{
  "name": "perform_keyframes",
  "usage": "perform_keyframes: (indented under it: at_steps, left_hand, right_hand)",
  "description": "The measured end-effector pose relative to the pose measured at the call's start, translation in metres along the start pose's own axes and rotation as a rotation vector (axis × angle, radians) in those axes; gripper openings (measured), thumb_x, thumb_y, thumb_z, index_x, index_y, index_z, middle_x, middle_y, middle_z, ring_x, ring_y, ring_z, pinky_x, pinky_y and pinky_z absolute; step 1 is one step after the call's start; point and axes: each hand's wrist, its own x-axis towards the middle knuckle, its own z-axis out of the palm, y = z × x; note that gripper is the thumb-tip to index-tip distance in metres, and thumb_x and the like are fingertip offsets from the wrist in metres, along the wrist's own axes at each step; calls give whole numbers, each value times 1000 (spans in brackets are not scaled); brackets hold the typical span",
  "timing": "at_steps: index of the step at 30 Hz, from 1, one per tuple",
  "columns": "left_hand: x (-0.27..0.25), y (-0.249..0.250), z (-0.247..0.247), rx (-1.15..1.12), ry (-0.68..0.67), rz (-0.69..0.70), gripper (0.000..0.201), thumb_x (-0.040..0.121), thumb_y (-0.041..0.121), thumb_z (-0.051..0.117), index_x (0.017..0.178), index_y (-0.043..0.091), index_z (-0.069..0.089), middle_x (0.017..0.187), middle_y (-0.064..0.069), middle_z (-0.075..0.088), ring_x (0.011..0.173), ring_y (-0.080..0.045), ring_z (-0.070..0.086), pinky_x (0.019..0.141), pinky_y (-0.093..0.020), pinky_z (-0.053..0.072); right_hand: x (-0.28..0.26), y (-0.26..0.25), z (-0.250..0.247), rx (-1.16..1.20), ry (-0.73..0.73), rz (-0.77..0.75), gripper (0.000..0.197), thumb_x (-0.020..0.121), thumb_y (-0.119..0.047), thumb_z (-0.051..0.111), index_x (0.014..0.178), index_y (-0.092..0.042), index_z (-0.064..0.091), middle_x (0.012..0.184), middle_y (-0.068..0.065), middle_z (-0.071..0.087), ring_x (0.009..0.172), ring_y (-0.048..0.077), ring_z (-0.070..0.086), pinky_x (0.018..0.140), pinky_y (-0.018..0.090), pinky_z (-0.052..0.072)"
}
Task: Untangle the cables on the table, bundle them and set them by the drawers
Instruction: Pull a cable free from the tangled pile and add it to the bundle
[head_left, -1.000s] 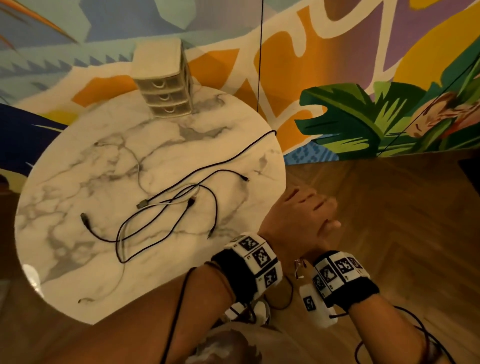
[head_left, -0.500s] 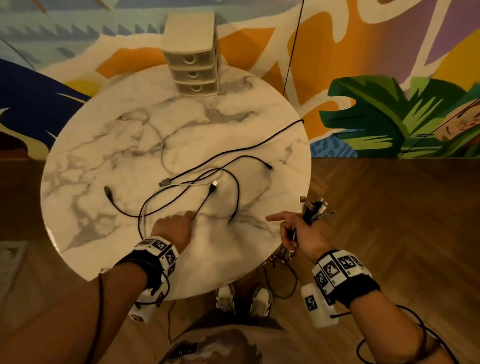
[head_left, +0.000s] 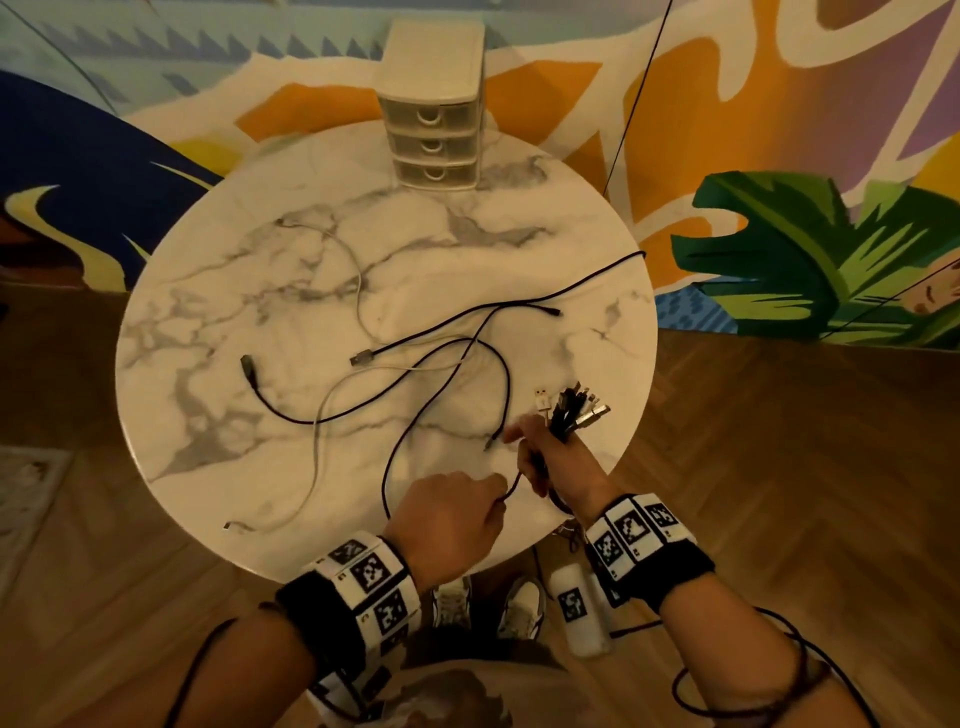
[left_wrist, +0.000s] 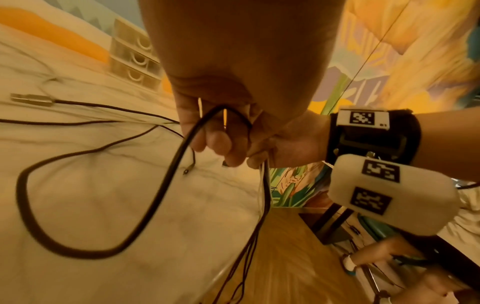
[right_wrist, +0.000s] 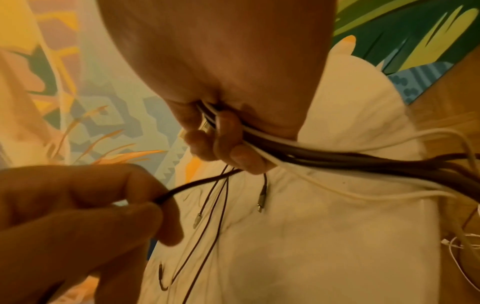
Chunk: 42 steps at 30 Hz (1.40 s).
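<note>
Left hand (head_left: 449, 519) pinching black cable (left_wrist: 166, 185) at near edge; right hand (head_left: 550, 462) fisted round bundle (head_left: 571, 410). Risk: hard pull drags crossed loose cables (head_left: 415, 374) mid-table, tightening tangle or sweeping plugs off table (head_left: 208, 291). Drawers (head_left: 434, 130) at far edge.

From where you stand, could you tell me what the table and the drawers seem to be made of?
The table looks like polished marble or a marble-look top: white with grey veins and a slight sheen. Which one is unclear. The drawers look like cream plastic, with translucent fronts and moulded curved pulls.
</note>
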Motion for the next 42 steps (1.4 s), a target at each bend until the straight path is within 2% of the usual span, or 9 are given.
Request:
perform_keyframes:
  at_steps: [5,9,11,15,22,29,33,38,42]
  left_hand:
    - [2,7,0,-95,58,-132,24,98,35,31,109,20,47,89,-8,62,80,-26,58,66,-34,42]
    - [4,15,1,-135,103,-84,24,98,36,31,113,23,44,84,-7,62,76,-26,58,64,-35,40]
    - [8,16,2,-139,76,-41,24,98,35,31,113,22,45,84,-8,62,75,-26,57,62,-36,39]
    - [15,6,-7,-312,-74,49,33,98,47,27,102,23,49,81,-3,63,72,-20,58,66,-35,46]
    - [67,-11,-41,-1015,62,-210,17,98,26,44,94,19,59,76,1,62,62,-12,53,56,-25,45]
    - [61,13,-45,-1003,236,-117,14,92,21,55,94,13,66,74,4,64,59,2,53,62,-19,45]
    - [66,22,-53,-850,274,-26,18,91,23,57,99,13,69,84,8,64,74,3,56,71,-9,43]
    - [71,27,-59,-776,230,-4,21,88,28,61,101,16,72,91,6,66,82,-1,56,75,-15,43]
    - [70,34,-62,-831,180,37,21,87,24,62,102,14,72,98,0,69,90,-7,61,82,-19,47]
  right_hand:
    - [-2,7,-5,76,232,115,63,97,-27,46,35,-22,38,35,-6,29,30,10,24,42,24,18]
    - [-9,10,-3,-25,177,118,64,96,-49,39,67,1,64,38,0,32,32,13,26,41,26,21]
    - [-12,6,0,33,107,62,57,99,-43,37,79,1,67,38,1,30,33,13,23,40,23,19]
    - [-16,-2,-4,190,65,4,39,98,-29,45,64,-12,56,50,5,32,39,13,23,43,25,16]
    - [-24,-3,3,30,-67,-22,43,100,-31,40,67,-10,58,42,-4,33,37,10,26,39,22,21]
    - [-28,-7,-3,206,309,-41,52,98,-31,39,62,-3,64,40,3,36,36,14,27,42,27,22]
    - [-36,-10,-4,192,177,2,47,95,-29,35,60,-6,56,49,8,46,41,17,37,47,28,26]
    - [-34,-16,-3,76,122,-20,55,100,-17,31,51,-8,55,43,5,53,36,16,43,40,22,30]
    - [-39,-22,-4,-80,93,-19,47,98,-11,40,52,-12,48,43,-4,48,44,14,40,51,28,31]
